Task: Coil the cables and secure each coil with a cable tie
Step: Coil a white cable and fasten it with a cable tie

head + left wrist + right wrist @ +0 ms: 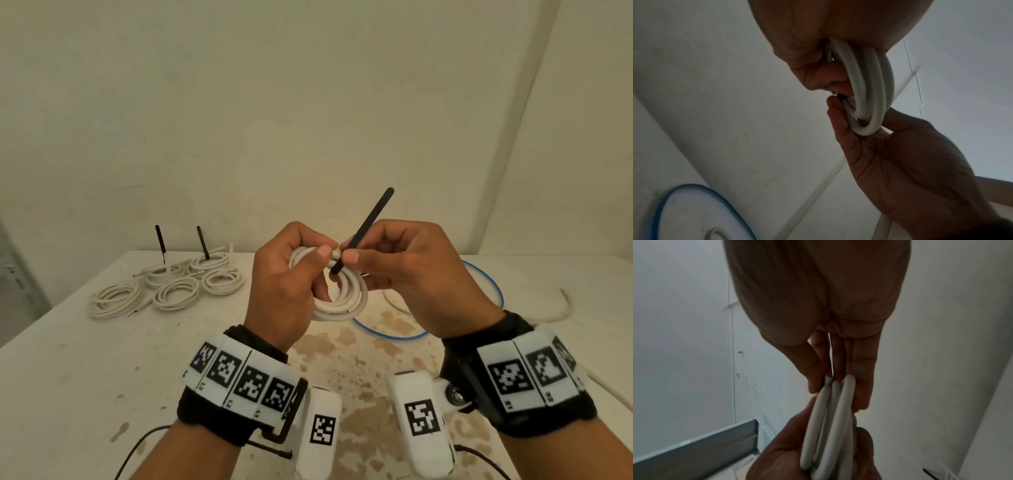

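Above the table I hold a white cable coil (346, 298) of a few loops. My left hand (298, 270) grips its top, fingers curled round the bundled strands (869, 84). My right hand (356, 255) pinches a black cable tie (368, 224) against the coil; the tie's free end sticks up and to the right. In the right wrist view the coil (830, 426) runs edge-on between both hands, and the tie is hidden there.
Several white coils (171, 287) lie at the table's back left, two with black ties (161, 240) standing up. A blue cable loop (486, 287) and a loose white cable (565, 305) lie to the right. The stained table (102, 377) meets the wall behind.
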